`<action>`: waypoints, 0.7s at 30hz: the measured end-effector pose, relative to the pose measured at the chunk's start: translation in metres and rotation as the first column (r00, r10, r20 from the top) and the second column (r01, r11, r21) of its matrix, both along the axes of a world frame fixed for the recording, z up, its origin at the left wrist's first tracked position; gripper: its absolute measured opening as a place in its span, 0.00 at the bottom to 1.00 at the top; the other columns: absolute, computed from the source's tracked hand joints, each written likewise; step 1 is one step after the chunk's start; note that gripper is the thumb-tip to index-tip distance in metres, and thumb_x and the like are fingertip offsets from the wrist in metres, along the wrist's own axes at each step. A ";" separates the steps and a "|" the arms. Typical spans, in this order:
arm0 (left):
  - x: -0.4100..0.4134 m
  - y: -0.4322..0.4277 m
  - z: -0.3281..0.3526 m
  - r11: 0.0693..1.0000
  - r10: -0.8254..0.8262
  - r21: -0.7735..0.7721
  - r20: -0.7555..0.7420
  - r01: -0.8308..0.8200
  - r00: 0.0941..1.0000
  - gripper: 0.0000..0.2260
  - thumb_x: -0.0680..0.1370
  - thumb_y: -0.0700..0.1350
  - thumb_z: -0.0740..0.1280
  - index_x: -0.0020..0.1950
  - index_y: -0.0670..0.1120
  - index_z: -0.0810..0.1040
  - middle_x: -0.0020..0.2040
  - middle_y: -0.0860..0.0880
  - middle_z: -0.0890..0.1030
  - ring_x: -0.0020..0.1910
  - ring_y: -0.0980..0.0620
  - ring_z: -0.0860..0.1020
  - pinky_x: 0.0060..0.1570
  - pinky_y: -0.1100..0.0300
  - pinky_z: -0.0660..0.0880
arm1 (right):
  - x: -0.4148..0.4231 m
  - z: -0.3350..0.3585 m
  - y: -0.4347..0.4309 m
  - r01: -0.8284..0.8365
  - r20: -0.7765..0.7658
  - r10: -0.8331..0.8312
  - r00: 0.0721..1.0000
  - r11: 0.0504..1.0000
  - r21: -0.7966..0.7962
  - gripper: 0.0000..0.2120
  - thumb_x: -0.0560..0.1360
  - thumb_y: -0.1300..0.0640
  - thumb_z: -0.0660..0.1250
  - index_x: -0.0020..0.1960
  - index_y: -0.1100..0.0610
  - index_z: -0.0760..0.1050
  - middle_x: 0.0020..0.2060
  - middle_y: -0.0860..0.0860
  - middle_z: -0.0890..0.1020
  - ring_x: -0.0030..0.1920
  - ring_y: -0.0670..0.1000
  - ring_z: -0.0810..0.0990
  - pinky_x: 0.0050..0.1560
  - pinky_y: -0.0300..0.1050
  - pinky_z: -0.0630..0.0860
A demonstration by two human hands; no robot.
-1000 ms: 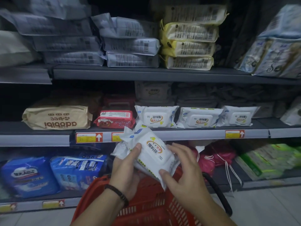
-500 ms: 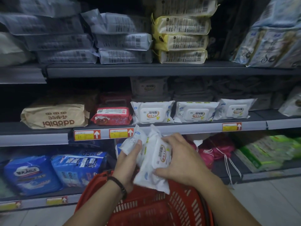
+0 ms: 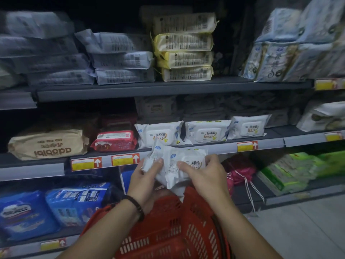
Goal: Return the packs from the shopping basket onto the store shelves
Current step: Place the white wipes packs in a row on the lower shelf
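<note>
Both my hands hold a white wipes pack [image 3: 172, 166] above the red shopping basket [image 3: 168, 232], just below the middle shelf edge [image 3: 220, 146]. My left hand [image 3: 144, 179] grips the pack's left end, thumb on top. My right hand [image 3: 205, 174] grips its right side over the printed label. Three matching white packs [image 3: 205, 131] lie in a row on the middle shelf directly above. The basket's inside is mostly hidden by my arms.
A red pack [image 3: 113, 141] and a tan pack [image 3: 48, 144] lie left on the middle shelf. Stacked grey and yellow packs [image 3: 184, 51] fill the top shelf. Blue packs [image 3: 56, 204], pink drawstring bags [image 3: 239, 171] and green packs [image 3: 287, 172] sit on the bottom shelf.
The white pack has been turned from tilted to label-forward and raised toward the middle shelf. Both hands have shifted their grip on it; the view has moved closer.
</note>
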State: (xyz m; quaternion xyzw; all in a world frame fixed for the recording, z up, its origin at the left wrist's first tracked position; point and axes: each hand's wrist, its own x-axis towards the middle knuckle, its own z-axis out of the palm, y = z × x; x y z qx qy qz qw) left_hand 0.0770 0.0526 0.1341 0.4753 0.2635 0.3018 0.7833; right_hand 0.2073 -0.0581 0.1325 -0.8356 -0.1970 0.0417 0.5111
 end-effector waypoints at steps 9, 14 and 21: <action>0.100 -0.029 0.034 0.898 0.112 0.438 -0.123 -0.048 0.986 0.13 0.68 0.58 0.78 0.50 0.56 0.87 0.43 0.49 0.89 0.44 0.44 0.88 0.45 0.43 0.85 | 0.098 0.035 -0.078 0.212 -0.028 -0.210 0.977 0.969 0.124 0.43 0.52 0.33 0.81 0.60 0.50 0.70 0.53 0.49 0.82 0.55 0.54 0.82 0.58 0.53 0.80; 0.164 -0.045 0.038 0.779 0.100 0.627 -0.128 0.003 0.987 0.03 0.74 0.51 0.78 0.45 0.60 0.88 0.41 0.59 0.88 0.44 0.58 0.86 0.48 0.52 0.83 | 0.170 0.051 -0.110 0.358 0.010 -0.364 0.931 0.919 0.166 0.50 0.50 0.28 0.78 0.64 0.52 0.72 0.56 0.52 0.83 0.58 0.56 0.82 0.61 0.56 0.80; 0.234 -0.061 0.021 0.825 0.056 0.562 -0.183 0.058 0.982 0.07 0.72 0.52 0.80 0.49 0.57 0.88 0.46 0.52 0.89 0.47 0.46 0.88 0.42 0.42 0.85 | 0.269 0.037 -0.121 0.481 -0.020 -0.506 0.862 0.806 0.345 0.45 0.60 0.37 0.83 0.68 0.58 0.72 0.62 0.57 0.79 0.63 0.60 0.79 0.63 0.55 0.78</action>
